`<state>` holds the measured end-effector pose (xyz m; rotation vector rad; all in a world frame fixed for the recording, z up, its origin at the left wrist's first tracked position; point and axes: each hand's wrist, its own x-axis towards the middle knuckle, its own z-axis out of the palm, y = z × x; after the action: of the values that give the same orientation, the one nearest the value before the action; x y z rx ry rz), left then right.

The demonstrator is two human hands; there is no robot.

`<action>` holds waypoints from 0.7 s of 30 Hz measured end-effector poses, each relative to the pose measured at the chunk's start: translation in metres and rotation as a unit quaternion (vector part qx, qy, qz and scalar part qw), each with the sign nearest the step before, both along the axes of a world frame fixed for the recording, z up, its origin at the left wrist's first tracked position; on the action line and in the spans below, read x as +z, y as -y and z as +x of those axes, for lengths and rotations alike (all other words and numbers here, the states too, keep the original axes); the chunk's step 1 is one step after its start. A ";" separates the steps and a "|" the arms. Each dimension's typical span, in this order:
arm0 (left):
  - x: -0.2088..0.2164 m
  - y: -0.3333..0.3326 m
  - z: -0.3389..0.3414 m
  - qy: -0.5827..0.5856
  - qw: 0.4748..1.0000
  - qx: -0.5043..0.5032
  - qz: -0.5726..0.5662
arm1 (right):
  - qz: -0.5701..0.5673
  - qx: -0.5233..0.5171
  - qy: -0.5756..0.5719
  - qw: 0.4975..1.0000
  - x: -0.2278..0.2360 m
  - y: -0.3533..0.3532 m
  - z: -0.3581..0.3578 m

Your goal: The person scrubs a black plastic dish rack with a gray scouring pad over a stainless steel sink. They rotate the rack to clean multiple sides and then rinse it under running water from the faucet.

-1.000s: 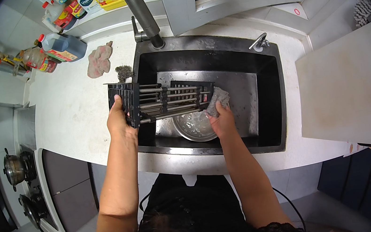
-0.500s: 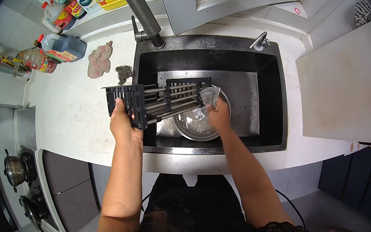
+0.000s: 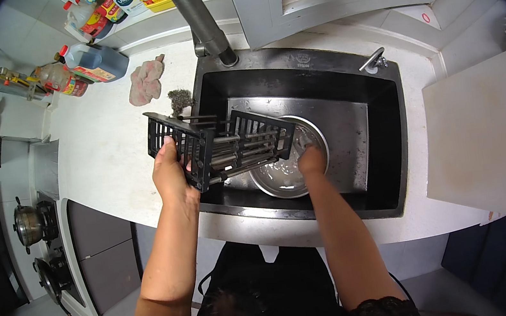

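My left hand [image 3: 171, 173] grips the black plastic end of an extendable sink drain rack [image 3: 200, 149]. The rack has metal rods and hangs tilted over the left side of the black sink [image 3: 353, 137]. Inside the sink stands a round metal basin [image 3: 292, 190] with water in it, partly under the rack's far end. My right hand [image 3: 312, 161] is down in the basin, closed like a fist. Its fingertips and whatever they hold are hidden in the water and glare.
A faucet [image 3: 221, 49] rises behind the sink. On the left counter lie a steel wool scrubber [image 3: 181, 100] and a pinkish rag [image 3: 147, 82], near a jug of dark liquid [image 3: 96, 62]. A white cutting board [image 3: 483, 138] is at the right, below an open window frame [image 3: 335, 7].
My right hand has lowered into the basin, and the grey wet cloth seen in it before has dropped from clear sight. The rack has tilted, with its left end nearer. The view has shifted slightly.
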<state>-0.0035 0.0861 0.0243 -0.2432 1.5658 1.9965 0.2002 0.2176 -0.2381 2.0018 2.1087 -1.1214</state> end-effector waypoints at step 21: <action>-0.019 -0.017 -0.025 0.109 0.988 -0.110 -0.002 | 0.204 0.181 -0.380 0.884 0.163 -0.027 0.016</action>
<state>-0.0282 0.1031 0.0049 -0.2683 1.3933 1.7353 0.2159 0.2443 -0.0753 1.2356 3.1484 -1.6774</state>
